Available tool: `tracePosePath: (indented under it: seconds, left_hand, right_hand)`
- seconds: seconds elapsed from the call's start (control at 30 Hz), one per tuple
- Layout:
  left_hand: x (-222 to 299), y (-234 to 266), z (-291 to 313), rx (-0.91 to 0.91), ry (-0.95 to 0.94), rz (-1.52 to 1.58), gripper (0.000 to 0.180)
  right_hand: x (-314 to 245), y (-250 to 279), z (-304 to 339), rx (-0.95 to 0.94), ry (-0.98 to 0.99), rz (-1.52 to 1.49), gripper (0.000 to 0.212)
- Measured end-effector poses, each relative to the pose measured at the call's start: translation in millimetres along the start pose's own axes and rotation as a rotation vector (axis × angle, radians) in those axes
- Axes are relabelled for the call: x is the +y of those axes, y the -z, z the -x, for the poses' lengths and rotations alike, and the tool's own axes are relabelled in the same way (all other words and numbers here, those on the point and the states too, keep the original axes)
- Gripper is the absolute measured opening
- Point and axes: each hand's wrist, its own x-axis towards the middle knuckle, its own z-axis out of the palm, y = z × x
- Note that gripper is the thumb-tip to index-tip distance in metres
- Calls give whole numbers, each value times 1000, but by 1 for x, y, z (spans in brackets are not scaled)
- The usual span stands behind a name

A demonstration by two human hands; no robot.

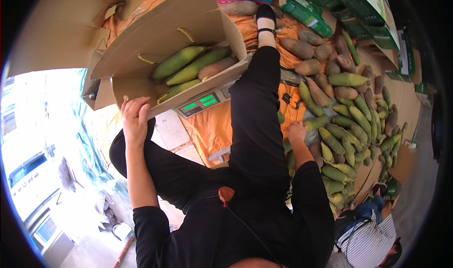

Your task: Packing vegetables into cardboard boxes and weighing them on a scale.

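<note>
My left hand (136, 115) is at the near left corner of an open cardboard box (207, 81), fingers loosely bent and slightly apart against the cardboard. Inside the box lie several long green radishes (178, 63) and a brownish-red radish (217, 68). The box sits on a scale (204, 103) with lit green digits. Over on the right, my right hand (297, 132) reaches down to the edge of a radish pile, its fingers closed at the end of a green radish (317, 122). Part of that grip is hidden by the hand itself.
Many green radishes (361, 119) and brownish-red ones (296, 48) spread over orange sheeting (207, 133) and cardboard. Green cartons (309, 16) stack at the far right. My outstretched leg (257, 107) lies between box and pile. A person in a striped shirt (370, 237) is at lower right.
</note>
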Motion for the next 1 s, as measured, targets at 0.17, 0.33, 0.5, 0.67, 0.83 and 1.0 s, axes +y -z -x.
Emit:
tracePosePath:
  seconds: [0.17, 0.33, 0.5, 0.67, 0.83, 1.0]
  left_hand:
    - [2, 4, -2, 74, 19, 37, 21]
    - [-1, 12, 2, 132, 16, 22, 21]
    - [-2, 11, -1, 205, 22, 59, 20]
    - [-3, 18, 5, 246, 87, 79, 21]
    - [-1, 16, 8, 210, 195, 96, 22]
    - [-5, 13, 11, 117, 253, 20, 25]
  right_hand:
    - [14, 17, 9, 92, -23, -175, 14]
    - [35, 28, 17, 363, -153, -609, 10]
    - [100, 4, 10, 577, -165, -916, 5]
    - [128, 58, 24, 703, -507, -1562, 11]
    - [106, 153, 58, 651, -670, -1624, 21]
    - [74, 248, 74, 719, -243, -1686, 18]
